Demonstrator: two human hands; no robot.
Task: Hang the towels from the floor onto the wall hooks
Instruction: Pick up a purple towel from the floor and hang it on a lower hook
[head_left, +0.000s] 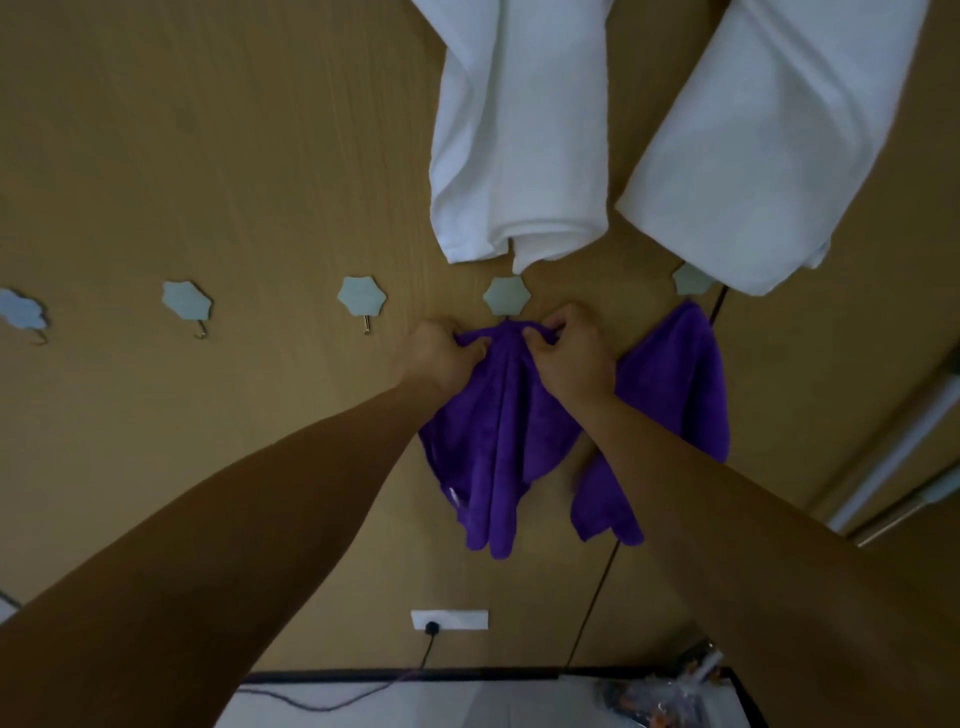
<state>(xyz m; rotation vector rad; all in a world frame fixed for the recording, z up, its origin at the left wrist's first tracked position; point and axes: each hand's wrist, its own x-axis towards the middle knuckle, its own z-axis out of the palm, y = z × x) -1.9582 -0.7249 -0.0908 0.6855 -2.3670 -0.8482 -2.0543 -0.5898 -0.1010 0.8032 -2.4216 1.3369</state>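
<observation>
A purple towel (498, 431) hangs down the wooden wall (234, 182) below a pale hexagonal hook (506, 295). My left hand (441, 353) and my right hand (571, 353) both pinch its top edge right at that hook, one on each side. The hook's metal tip is hidden behind the cloth and my fingers. A second purple towel (675, 384) hangs from the hook to the right (691, 279). Two white towels (519, 130) (769, 145) hang above from a higher row.
Three bare hooks (362, 297) (188, 301) (23, 310) run along the wall to the left. A white power socket (449, 619) with a black plug and cable sits low on the wall. A dark cord (597, 597) runs down on the right.
</observation>
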